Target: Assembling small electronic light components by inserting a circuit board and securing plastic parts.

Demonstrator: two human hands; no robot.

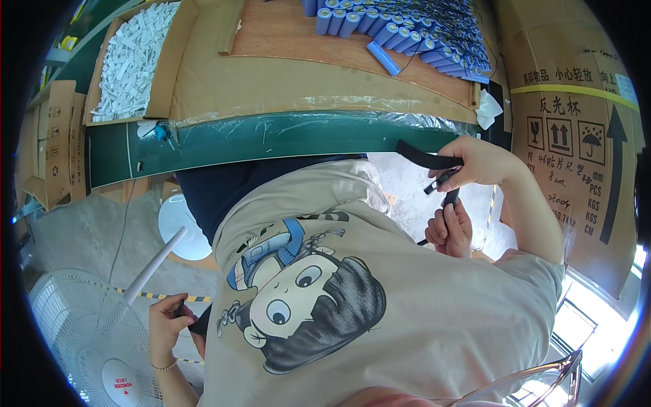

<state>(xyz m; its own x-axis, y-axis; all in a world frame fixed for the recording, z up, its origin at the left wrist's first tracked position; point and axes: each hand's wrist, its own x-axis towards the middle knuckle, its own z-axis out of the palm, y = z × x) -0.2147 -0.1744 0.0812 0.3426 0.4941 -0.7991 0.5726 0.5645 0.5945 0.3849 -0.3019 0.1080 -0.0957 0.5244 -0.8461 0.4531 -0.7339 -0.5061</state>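
Note:
My right hand (471, 161), raised at the right by the green table edge, is closed on a black strap (426, 157). One strap end sticks out to the left, and a small dark buckle (441, 180) hangs under my fingers. Just below, a third hand (451, 229) grips the lower part of the strap; its arm is hidden behind my shirt, so it appears to be another person's. At the lower left, beside my body, my left hand (171, 321) pinches a narrow black piece. A wider black band (200, 323) next to it runs behind my shirt.
Blue cylindrical cells (400, 34) with dark wires stand on a wooden board (291, 37) across the green table (271, 139). A carton of small white pieces (169, 81) is at the far left. A tall carton (569, 136) stands right, a white fan (88, 332) lower left.

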